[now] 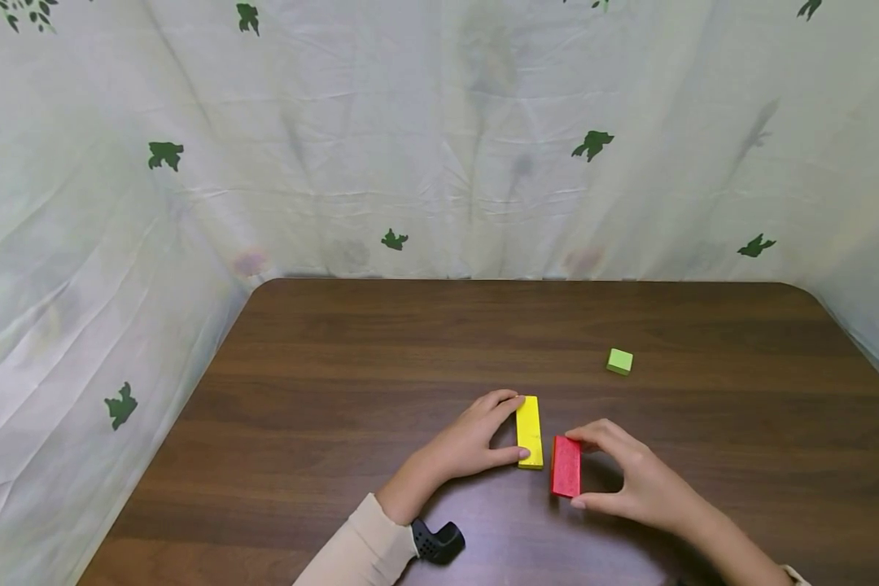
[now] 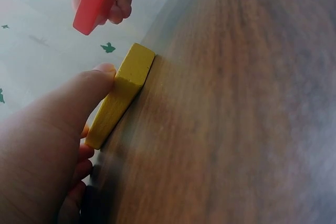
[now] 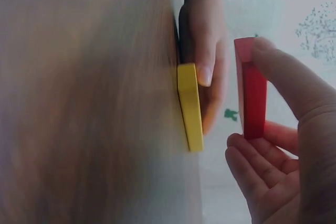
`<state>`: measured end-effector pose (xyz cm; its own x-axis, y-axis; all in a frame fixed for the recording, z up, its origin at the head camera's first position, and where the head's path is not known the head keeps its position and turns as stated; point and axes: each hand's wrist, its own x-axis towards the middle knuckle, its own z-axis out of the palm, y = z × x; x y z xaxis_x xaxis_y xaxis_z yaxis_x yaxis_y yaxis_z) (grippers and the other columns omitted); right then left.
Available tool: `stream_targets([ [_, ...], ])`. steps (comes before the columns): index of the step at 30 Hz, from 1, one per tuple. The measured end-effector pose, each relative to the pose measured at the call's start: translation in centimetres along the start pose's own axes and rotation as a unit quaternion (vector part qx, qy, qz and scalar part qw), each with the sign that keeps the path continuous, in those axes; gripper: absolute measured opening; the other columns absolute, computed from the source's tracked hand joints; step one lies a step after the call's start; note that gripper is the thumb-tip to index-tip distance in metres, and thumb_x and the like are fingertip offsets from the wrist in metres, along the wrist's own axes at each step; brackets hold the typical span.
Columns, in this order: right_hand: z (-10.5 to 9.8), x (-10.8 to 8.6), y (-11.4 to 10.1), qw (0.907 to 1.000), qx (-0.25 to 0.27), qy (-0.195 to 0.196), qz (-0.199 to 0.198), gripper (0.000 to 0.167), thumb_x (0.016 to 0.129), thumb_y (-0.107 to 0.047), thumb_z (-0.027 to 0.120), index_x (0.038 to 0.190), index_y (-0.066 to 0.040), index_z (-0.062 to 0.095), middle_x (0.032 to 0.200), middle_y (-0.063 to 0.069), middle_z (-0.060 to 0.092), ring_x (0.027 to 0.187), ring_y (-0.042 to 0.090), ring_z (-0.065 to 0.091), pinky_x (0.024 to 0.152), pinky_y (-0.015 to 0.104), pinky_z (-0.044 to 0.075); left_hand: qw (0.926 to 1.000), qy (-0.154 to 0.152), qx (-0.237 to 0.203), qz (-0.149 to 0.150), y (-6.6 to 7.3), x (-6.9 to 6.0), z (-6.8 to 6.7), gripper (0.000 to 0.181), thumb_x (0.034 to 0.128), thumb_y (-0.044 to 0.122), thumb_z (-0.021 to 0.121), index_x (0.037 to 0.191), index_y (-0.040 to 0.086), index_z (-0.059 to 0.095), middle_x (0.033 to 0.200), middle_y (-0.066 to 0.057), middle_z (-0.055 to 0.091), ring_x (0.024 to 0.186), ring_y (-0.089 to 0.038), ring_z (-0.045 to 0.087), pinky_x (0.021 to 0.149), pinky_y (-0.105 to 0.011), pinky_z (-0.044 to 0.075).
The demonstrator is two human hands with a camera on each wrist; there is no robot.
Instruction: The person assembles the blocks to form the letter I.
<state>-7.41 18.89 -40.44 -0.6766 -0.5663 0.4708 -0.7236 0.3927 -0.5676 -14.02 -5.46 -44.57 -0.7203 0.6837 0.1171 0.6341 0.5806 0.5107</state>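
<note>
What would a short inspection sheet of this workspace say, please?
Surface: brown wood-grain table
Job's things: yellow block resting on the table; red block raised above it
Clutter: one green block, untouched, beyond the other two
Left grip: pinches the yellow block, thumb at its near end
Right grip: pinches the red block, thumb at its near end
Cables: nothing seen
Surroundings: pale cloth with dark green shapes, behind the table and at both sides
</note>
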Motion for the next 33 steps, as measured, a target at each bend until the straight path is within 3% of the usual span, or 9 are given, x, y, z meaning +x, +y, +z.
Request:
stream_targets([
  [7, 2.0, -1.3, 1.8, 0.9997, 0.009, -0.018, 0.015, 0.068, 0.058, -0.025, 0.085, 0.116, -0.009, 0.053, 0.109, -0.004, 0.053, 0.095, 0.01, 0.054, 0.081, 0.02, 0.043, 1.0, -0.005, 0.001, -0.006, 0.0, 0.0, 0.0, 0.069, 0.0836, 0.046, 0.058, 0.138, 0.011, 0.034, 0.136, -0.004, 0.034, 0.124, -0.019, 0.032, 0.099, -0.034, 0.03],
  [15, 3.3, -1.5, 1.5, 0.9989, 0.029, -0.037, 0.0, 0.066, 0.063, -0.03, 0.082, 0.119, -0.01, 0.052, 0.108, -0.005, 0.052, 0.093, 0.009, 0.053, 0.081, 0.02, 0.043, 1.0, 0.001, -0.001, 0.001, 0.0, -0.1, 0.0, 0.069, 0.0835, 0.044, 0.059, 0.138, 0.01, 0.034, 0.136, -0.005, 0.035, 0.123, -0.019, 0.033, 0.099, -0.034, 0.03],
  [20, 3.6, -1.5, 1.1, 0.9973, 0.026, -0.062, 0.028, 0.063, 0.067, -0.037, 0.078, 0.12, -0.017, 0.051, 0.11, -0.012, 0.049, 0.095, 0.003, 0.049, 0.081, 0.02, 0.042, 1.0, -0.003, -0.003, -0.002, 0.1, -0.1, -0.1, 0.069, 0.0839, 0.045, 0.058, 0.138, 0.01, 0.034, 0.136, -0.004, 0.034, 0.123, -0.019, 0.032, 0.099, -0.034, 0.031],
  [30, 4.3, -1.6, 0.9, 0.9976, 0.027, -0.064, -0.004, 0.062, 0.068, -0.036, 0.078, 0.119, -0.013, 0.05, 0.111, -0.006, 0.05, 0.096, 0.009, 0.052, 0.084, 0.021, 0.041, 1.0, -0.002, -0.001, -0.003, 0.0, -0.1, 0.0, 0.069, 0.0839, 0.046, 0.057, 0.138, 0.011, 0.034, 0.136, -0.003, 0.034, 0.124, -0.018, 0.032, 0.099, -0.034, 0.031],
  [33, 4.3, -1.6, 0.8, 0.9969, 0.021, -0.076, 0.011, 0.061, 0.069, -0.038, 0.076, 0.119, -0.015, 0.05, 0.112, -0.008, 0.049, 0.099, 0.009, 0.051, 0.087, 0.021, 0.04, 1.0, -0.001, 0.001, -0.001, 0.0, -0.1, 0.0, 0.069, 0.0838, 0.046, 0.057, 0.138, 0.011, 0.034, 0.136, -0.003, 0.034, 0.124, -0.018, 0.032, 0.099, -0.034, 0.03],
])
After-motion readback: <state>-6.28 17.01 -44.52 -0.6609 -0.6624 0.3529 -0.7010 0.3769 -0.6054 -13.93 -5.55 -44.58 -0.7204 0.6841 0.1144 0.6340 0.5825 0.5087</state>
